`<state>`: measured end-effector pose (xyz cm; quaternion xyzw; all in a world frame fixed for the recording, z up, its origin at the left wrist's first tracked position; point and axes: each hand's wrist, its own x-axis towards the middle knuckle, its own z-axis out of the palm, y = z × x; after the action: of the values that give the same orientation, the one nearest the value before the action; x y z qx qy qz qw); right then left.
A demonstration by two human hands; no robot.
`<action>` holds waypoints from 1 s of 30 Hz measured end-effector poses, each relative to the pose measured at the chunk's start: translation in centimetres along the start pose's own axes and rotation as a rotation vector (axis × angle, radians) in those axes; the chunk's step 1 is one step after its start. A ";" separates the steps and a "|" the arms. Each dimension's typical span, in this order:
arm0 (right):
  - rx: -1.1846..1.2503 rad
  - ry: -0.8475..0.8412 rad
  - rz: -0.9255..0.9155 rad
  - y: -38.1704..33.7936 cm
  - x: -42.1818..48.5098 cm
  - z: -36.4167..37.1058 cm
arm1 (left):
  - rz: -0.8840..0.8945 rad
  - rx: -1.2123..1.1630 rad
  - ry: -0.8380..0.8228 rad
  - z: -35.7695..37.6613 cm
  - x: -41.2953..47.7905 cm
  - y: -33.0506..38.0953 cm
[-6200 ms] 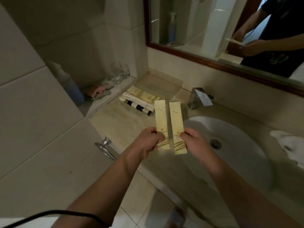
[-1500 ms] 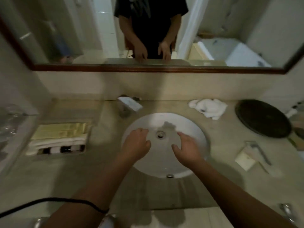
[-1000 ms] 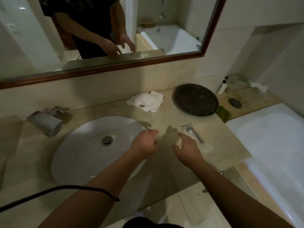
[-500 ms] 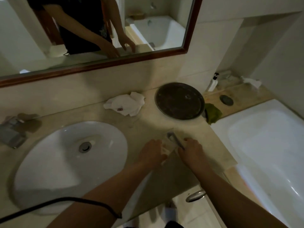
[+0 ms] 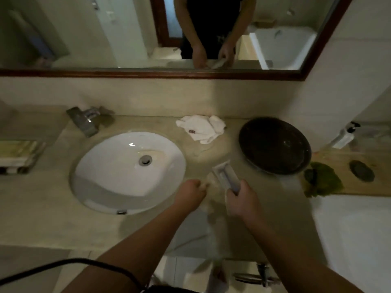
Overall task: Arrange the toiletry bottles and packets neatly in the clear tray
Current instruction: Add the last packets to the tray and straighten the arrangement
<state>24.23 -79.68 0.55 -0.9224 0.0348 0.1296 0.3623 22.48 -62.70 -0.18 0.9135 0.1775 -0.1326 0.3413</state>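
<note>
– Toiletry packet (image 5: 224, 176), long, pale, with a window in its face. Head view, the only one: I hold it in my right hand (image 5: 241, 200), fingers wrapped round its near end. Its far end is raised over the beige stone counter (image 5: 42, 208), between the white oval basin (image 5: 118, 187) and the round dark plate (image 5: 275, 144).

– Left hand?

– My left hand (image 5: 190, 193) is just beside the packet, knuckles up, fingers curled. A small pale shape lies at the fingertips. It is too blurred for me to say whether it is pinched, touched or merely near.

– Tray?

– The clear rectangular tray (image 5: 37, 157) is at the far left edge of the frame, across the basin and well apart from both hands. Yellow flat packets (image 5: 14, 148) and white tubes (image 5: 12, 160) lie in it side by side. The frame cuts off its left part.

– Step in hand?

– My judgement is collection. One stray is lifted from the right of the counter and not yet placed.

– Next move?

– I would carry the packet left across the basin, in front of the chrome tap (image 5: 84, 121). I would then turn it parallel to the packets already in the tray and lay it flat in a free strip. I cannot confirm free room, since the tray is cropped. I must also settle what the left hand has. A white pump bottle (image 5: 343, 137) stands on the wooden ledge (image 5: 338, 163) at far right, and I cannot tell whether it belongs to the set.
</note>
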 end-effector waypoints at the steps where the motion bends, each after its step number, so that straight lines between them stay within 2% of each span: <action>1: 0.056 -0.021 -0.031 -1.2 -0.3 0.5 | -0.018 -0.040 0.035 -1.1 -0.4 -0.6; 7: 0.086 -0.132 -0.277 -9.1 -2.0 4.9 | -0.096 -0.213 0.283 -7.8 -4.3 -6.3; 16: 0.133 -0.407 -0.489 -22.1 -10.5 17.4 | -0.308 -0.386 0.545 -18.3 -14.5 -22.3; 24: 0.215 -0.499 -0.468 -30.6 -16.3 27.2 | -0.431 -0.496 0.722 -24.6 -20.7 -34.7; 30: 0.174 -0.565 -0.422 -33.3 -17.8 32.1 | -0.480 -0.614 0.742 -27.4 -20.7 -39.2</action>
<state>5.47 -34.00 4.67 -0.8029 -0.2468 0.2983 0.4533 -9.11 -21.54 4.77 0.6909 0.5205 0.1828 0.4673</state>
